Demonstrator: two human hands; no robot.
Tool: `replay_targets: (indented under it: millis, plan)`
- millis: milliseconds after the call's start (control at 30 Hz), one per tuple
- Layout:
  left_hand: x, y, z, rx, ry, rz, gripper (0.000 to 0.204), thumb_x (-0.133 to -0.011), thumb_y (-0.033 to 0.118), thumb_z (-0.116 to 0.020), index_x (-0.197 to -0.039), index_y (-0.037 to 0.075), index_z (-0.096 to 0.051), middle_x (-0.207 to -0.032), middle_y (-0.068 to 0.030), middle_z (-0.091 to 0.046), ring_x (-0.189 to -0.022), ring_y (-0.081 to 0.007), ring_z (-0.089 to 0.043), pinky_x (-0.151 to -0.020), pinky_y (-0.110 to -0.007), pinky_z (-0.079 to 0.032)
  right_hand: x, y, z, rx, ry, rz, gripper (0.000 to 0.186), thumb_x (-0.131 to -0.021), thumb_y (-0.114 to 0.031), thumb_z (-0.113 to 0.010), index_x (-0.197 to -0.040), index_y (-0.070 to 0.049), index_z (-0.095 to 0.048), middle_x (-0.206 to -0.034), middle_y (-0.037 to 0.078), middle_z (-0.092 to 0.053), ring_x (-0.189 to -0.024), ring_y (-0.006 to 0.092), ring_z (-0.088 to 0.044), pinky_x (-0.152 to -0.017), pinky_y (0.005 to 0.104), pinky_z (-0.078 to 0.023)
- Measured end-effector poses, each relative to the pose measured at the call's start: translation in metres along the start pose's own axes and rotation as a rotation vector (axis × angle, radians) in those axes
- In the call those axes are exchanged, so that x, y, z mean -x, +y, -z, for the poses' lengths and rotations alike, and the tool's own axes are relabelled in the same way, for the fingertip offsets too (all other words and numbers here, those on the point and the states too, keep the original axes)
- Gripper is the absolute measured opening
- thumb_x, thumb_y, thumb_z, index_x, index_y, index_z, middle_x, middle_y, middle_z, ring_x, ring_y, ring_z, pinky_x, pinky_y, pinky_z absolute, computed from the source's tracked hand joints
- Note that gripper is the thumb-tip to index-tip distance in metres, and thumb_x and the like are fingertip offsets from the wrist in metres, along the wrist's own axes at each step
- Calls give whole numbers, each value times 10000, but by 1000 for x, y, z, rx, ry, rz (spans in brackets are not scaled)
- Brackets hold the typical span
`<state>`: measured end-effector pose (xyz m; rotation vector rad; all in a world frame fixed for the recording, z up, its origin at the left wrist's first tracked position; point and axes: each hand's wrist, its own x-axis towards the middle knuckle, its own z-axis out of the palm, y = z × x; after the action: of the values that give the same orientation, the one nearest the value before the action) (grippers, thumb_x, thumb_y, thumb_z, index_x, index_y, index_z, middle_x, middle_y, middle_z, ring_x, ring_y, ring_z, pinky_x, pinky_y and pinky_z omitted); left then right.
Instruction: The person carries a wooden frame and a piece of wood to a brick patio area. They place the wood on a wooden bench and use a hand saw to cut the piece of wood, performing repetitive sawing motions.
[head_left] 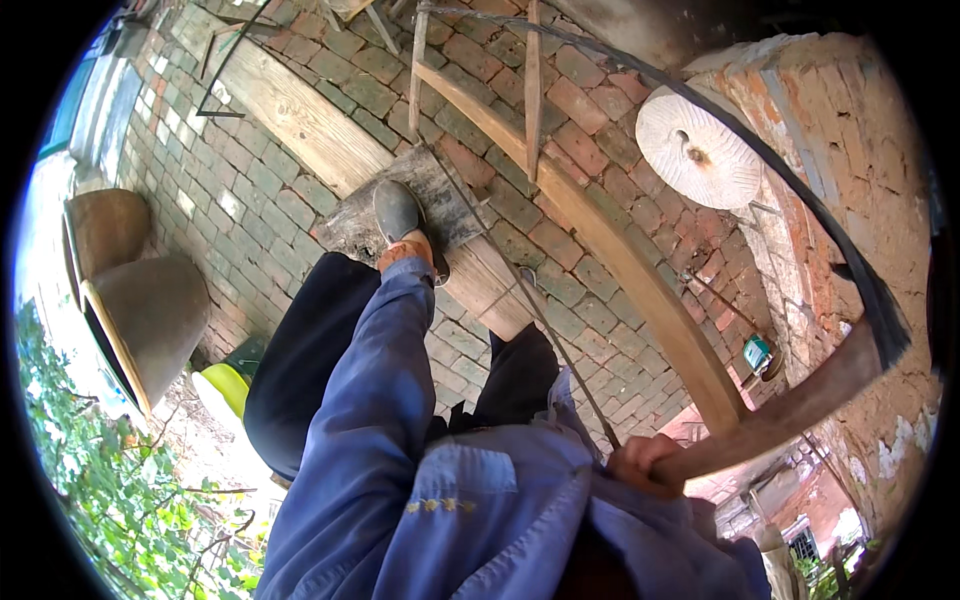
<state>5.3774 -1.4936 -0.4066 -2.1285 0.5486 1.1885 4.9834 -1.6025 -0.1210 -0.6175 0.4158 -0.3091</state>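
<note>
- Head view, workpiece: a weathered grey wooden block [455,205] lies across a long pale plank [300,120], above the brick paving [580,105]. A dark shoe [397,208] bears on its upper face.
- Head view, tool: a large wooden frame saw [630,258] extends away from the person. Its thin blade [566,353] crosses the right-hand part of the block; its black tension cord [840,235] bows along the far right side.
- Head view, right hand [640,463]: fingers are curled around the lower end of the near end bar [780,420], beside the blade's attachment.
- Head view, left hand [402,253]: the arm is extended to the block, with the hand just beside the shoe. Finger position cannot be told; contact with the wood is not clear.
- Step in hand: judged to be sawing the block, with the foot serving as a clamp. Cut depth cannot be read from this angle.
- Next move: a further stroke calls for a straight blade path, steady foot pressure, and left-hand fingers clear of the cutting line. Block shift or blade twist is the likely fault.
</note>
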Motion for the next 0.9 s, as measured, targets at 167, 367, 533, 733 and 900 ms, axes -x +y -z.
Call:
replay_targets:
  millis: [167, 367, 533, 733, 900]
  plan:
    - [21, 1, 16, 44, 27, -89, 783, -684, 556, -746, -1288, 88, -572, -1287, -101, -606, -1211, -229, -571, -997, -312, -455, -88, 32, 14, 628, 283, -62, 250, -822, 63, -573, -681, -81, -425, -654, 39, -455, -525, 134, -424, -471, 290, -321]
    - [13, 10, 13, -53, 92, -84, 752, -659, 575, -764, -1226, 99, -628, -1268, -97, -620, -1197, -215, -581, -995, -314, -458, -258, 117, 50, 459, 443, -45, 261, -806, 7, -565, -648, -103, -389, -546, -18, -416, -478, 79, -412, -436, 257, -326]
    - [0, -4, 11, 32, 21, -38, 756, -674, 554, -754, -1254, 92, -606, -1279, -97, -613, -1199, -224, -581, -1012, -315, -444, -141, 67, 20, 756, 272, 13, 196, -868, -97, -569, -717, -67, -449, -597, 23, -452, -498, 119, -442, -452, 278, -340]
    - [0, -7, 10, 60, 1, -86, 781, -659, 561, -754, -1259, 90, -591, -1226, -114, -636, -1151, -248, -608, -989, -318, -460, -11, -2, 10, -176, -117, -61, 328, -967, -264, -555, -755, -17, -514, -635, 92, -477, -509, 174, -467, -460, 305, -341]
    - [14, -7, 13, 85, 58, -71, 785, -665, 553, -759, -1273, 90, -581, -1267, -117, -611, -1204, -248, -566, -1002, -328, -447, -173, 87, 40, 804, 377, 1, 245, -823, -13, -571, -656, -84, -406, -590, 8, -426, -508, 118, -439, -468, 269, -344]
